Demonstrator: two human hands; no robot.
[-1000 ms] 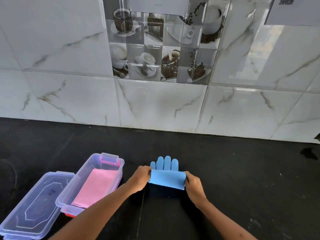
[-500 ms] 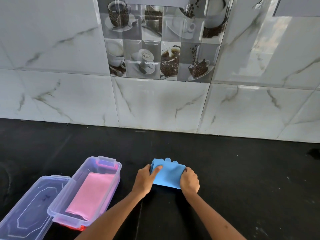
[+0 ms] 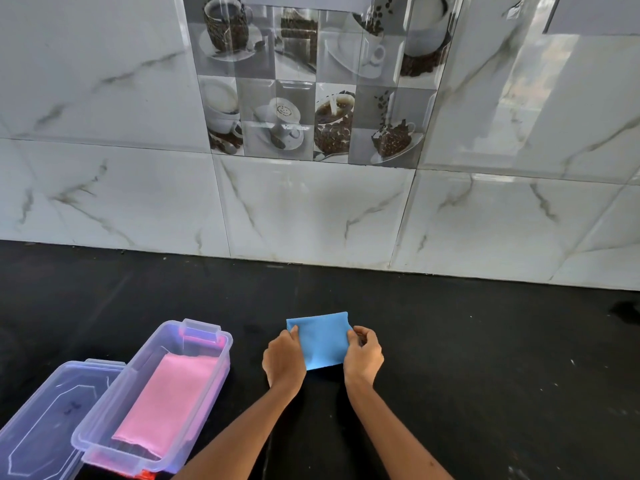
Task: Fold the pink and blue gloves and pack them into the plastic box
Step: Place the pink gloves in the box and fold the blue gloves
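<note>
In the head view, the blue glove (image 3: 320, 339) lies on the black counter (image 3: 485, 358), folded into a small, almost square packet. The left hand (image 3: 283, 360) pinches its left edge and the right hand (image 3: 363, 353) pinches its right edge, so both hands are closed on the cloth. The pink glove (image 3: 169, 396) already lies folded and flat inside the plastic box (image 3: 221, 344), which stands open to the left of the hands, near but apart from them. The lid (image 3: 38, 420) lies beside the box, partly under its left rim.

The glove looks like thin, soft fabric (very light, with no stiffness of its own), so the fold will probably open again if only one corner is lifted. It seems better to hold the packet on two opposite sides, with thumb above and fingers below, so that the layers stay pressed together on the way to the box. It is not fragile, and the cloth does not look slippery.

Compared with one second ago, the finger part of the glove no longer sticks out above the fold; half a second ago only the fingertips showed. The packet is now shorter and neat. The box and lid appear unchanged.
</note>
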